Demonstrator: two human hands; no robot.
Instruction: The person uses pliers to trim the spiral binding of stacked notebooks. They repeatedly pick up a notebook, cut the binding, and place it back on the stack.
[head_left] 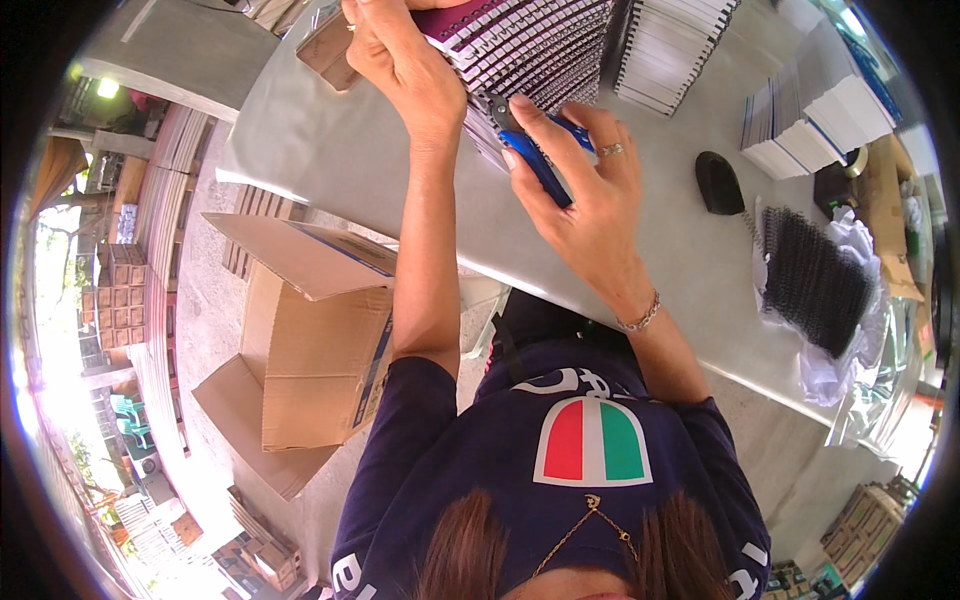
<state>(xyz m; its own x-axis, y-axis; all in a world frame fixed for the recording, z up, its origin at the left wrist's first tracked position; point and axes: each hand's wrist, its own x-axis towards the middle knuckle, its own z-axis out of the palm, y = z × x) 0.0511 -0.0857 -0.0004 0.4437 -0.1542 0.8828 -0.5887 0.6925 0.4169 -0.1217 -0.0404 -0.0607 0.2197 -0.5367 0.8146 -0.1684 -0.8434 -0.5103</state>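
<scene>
My right hand [590, 180] is closed around blue-handled cutting pliers [537, 165]. Their dark jaws meet the near left edge of a stack of spiral-bound notebooks [540, 45] with black coils. A purple cover [440, 22] shows at the stack's left side. My left hand [395, 65] is beside that cover with its fingers curled in. The upper frame edge cuts off part of this hand, so what it grips cannot be made out.
More coil-bound notebooks [670, 50] stand to the right, with paper stacks [820, 100] beyond. A black computer mouse [718, 183] and a bundle of black coils [818, 280] on plastic lie on the grey table [640, 240]. An opened cardboard box [310, 350] is at lower left.
</scene>
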